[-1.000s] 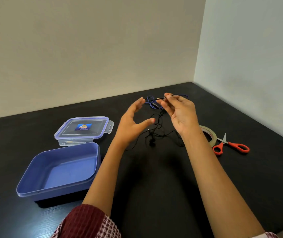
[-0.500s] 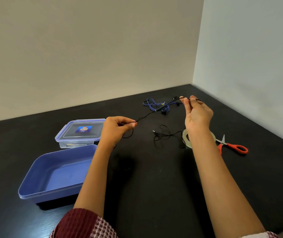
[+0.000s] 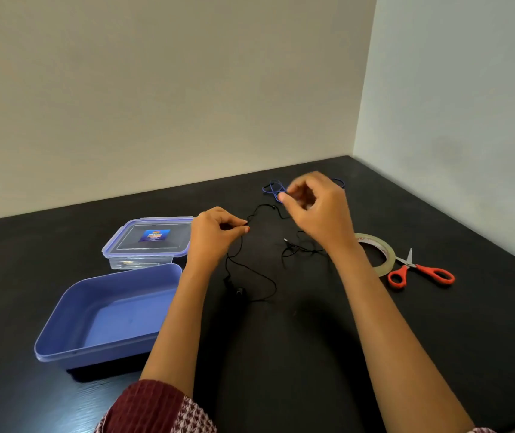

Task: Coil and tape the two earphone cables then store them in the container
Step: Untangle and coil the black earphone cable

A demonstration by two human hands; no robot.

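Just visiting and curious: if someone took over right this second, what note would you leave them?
Left hand pinches the black earphone cable; right hand is blurred, fingers curled, grip unclear.
Blue earphone cable lies loose beyond the right hand. Container open, lid beside it; tape roll and scissors at right.
Done: nothing coiled or taped.
Left: coil, tape, store both.

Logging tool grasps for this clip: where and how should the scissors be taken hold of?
Grip the scissors by the red handle loops, coming from above on the right side. They lie flat, blades pointing away beside the tape roll, so the loops are the free, blunt end.
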